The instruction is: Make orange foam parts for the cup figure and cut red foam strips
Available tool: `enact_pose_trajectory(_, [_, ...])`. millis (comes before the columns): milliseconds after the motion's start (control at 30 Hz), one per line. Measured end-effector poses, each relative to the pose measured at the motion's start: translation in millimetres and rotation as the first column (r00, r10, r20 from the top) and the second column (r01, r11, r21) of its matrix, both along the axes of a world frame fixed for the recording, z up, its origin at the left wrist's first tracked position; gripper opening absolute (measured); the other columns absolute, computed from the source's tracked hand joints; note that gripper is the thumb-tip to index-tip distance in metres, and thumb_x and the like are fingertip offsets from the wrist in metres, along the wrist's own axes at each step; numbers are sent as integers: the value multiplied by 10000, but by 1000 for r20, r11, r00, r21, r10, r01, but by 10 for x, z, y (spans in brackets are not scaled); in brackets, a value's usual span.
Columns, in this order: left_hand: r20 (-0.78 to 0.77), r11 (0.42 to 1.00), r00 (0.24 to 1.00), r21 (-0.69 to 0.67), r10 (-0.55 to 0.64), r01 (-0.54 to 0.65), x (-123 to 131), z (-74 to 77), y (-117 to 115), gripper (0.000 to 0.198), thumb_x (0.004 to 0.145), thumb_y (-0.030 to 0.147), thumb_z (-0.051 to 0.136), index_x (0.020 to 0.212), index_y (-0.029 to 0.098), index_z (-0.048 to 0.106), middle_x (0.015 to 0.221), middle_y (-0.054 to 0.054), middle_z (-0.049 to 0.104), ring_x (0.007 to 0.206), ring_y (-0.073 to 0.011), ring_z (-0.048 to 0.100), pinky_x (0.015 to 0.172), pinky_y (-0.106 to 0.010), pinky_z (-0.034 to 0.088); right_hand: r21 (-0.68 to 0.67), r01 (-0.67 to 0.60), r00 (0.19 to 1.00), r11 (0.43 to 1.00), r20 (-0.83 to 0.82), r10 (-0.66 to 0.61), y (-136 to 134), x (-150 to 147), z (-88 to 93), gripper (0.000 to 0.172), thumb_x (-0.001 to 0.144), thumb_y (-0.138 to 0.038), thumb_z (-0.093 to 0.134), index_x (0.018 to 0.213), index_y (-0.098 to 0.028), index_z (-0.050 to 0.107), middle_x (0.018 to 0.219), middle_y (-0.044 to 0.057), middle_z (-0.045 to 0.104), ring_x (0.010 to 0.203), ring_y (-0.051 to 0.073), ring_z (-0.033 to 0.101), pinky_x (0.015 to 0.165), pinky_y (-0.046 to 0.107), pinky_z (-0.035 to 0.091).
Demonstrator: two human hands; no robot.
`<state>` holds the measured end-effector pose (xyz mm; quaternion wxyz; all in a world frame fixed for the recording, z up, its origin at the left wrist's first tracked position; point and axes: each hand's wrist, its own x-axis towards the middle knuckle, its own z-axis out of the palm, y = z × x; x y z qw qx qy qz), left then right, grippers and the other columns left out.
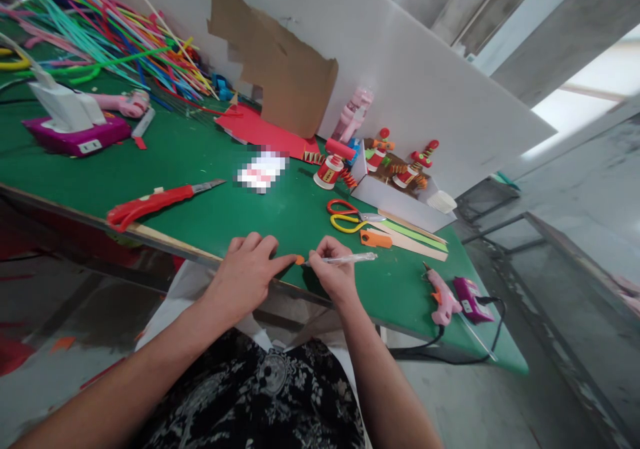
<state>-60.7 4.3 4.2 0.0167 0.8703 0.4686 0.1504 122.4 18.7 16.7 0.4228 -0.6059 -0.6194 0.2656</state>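
Nearby, scissors beyond hands.

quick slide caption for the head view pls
Left hand pins a small orange piece on the green table while right hand holds a pen.

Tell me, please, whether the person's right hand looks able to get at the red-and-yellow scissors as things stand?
Probably yes. The scissors lie in the open on the green table, just beyond the right hand, with nothing between them. But that hand already holds a pen.

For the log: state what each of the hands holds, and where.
Right hand grips a clear pen near its tip end. Left hand grips nothing; its fingertip presses a small orange piece onto the table.
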Motion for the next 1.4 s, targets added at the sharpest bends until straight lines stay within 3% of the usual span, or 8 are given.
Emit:
enact_pose_trajectory(433, [15,1000,1000,6,-6,6,2,2,2,516,869,65,496,1255,372,647,1024,-79,585,937,-257,456,738,-381,306,-1,-12,1000,1000,-2,12,-1,5,-9,211,638,-317,538,509,-241,390,465,-78,372,469,98,324,478,227,298])
enact_pose_trajectory(667, [12,1000,1000,6,-2,2,2,-8,-3,536,871,66,491,1260,403,640,1024,-73,584,928,-255,454,739,-377,308,5,160,961,987,-230,-154,11,56,-68,246,675,-350,555,547,-241,375,487,-79,374,471,93,322,469,225,287])
enact_pose_trajectory(900, [-2,1000,1000,28,0,1,2,-18,-8,546,863,50,486,1257,391,649,1030,-77,592,939,-261,455,741,-378,310,31,141,984,989,-114,-137,17,42,-60,226,635,-340,537,508,-243,377,488,-76,363,486,99,328,490,238,292])
enact_pose_trajectory(1267, [-9,999,1000,33,6,-6,6,-15,-8,563,850,40,503,1268,389,644,1030,-73,605,936,-260,455,730,-373,305,-16,41,997,999,-65,-42,-6,17,8,228,627,-377,554,504,-244,416,474,-72,398,473,100,348,492,244,293])
enact_pose_trajectory(1400, [-1,999,1000,45,6,-6,9,-37,-3,557,839,43,526,1253,392,652,1025,-68,608,929,-261,458,728,-376,304,0,59,996,998,-66,-59,-7,16,4,222,628,-365,536,502,-245,400,474,-75,380,471,97,340,486,239,287])
